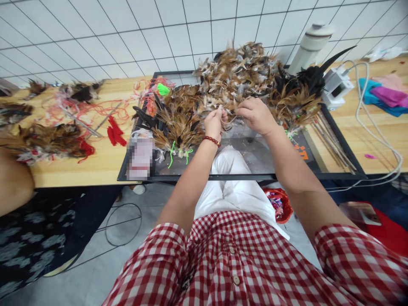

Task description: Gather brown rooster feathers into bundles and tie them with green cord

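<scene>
My left hand (215, 124), with a beaded bracelet at the wrist, is closed in a pinch on a few small pale-brown feathers (225, 124). To its right, my right hand (257, 114) bends its fingers together at the front edge of a large heap of loose brown feathers (239, 72); what lies between its fingertips is hidden. Left of my hands lie brown feather bunches (181, 123) tied with bright green string (172, 154). Another brown and black bunch (295, 100) rests beyond my right forearm. All this lies on a black-framed tray (204, 177).
A white bottle (309, 49) and a white power adapter (338, 89) with a cable stand at the right. Thin sticks (334, 142) lie in the tray's right end. Red string (116, 131) and more feathers (51, 138) spread leftward, beside another person's arm (14, 182).
</scene>
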`<control>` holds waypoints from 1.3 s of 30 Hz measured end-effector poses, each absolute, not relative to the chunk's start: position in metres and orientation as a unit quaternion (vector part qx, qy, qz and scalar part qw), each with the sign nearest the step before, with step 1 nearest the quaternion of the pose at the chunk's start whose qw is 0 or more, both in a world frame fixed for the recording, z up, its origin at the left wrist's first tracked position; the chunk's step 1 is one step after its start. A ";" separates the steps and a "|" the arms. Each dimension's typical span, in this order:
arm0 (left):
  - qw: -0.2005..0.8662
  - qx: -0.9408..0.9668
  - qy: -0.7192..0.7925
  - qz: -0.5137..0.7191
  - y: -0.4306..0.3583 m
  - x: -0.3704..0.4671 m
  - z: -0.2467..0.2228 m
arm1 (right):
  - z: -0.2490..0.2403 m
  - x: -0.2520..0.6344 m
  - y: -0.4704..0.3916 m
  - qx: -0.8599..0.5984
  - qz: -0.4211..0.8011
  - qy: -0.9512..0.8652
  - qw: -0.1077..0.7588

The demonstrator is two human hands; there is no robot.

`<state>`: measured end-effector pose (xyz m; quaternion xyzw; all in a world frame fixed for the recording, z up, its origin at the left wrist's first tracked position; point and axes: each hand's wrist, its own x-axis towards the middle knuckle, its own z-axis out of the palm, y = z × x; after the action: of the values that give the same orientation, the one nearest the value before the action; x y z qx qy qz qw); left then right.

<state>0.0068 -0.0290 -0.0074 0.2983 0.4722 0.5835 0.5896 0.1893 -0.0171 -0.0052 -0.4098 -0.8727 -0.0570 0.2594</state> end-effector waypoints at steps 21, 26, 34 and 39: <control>0.604 0.389 0.470 0.512 -0.039 0.015 -0.005 | -0.015 0.174 -0.017 -0.478 0.042 -0.768 0.424; 0.613 0.396 0.455 0.511 -0.040 0.016 -0.005 | -0.018 0.169 -0.013 -0.427 0.151 -0.770 0.450; 0.610 0.404 0.434 0.526 -0.039 0.014 -0.009 | -0.022 0.170 -0.010 -0.392 0.219 -0.763 0.465; 0.596 0.402 0.450 0.529 -0.039 0.014 -0.007 | -0.020 0.170 -0.011 -0.424 0.213 -0.724 0.500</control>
<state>0.0143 -0.0387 -0.0068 0.4022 0.4504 0.5289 0.5964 0.1696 -0.0112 -0.0200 -0.4245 -0.7244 0.2130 0.4998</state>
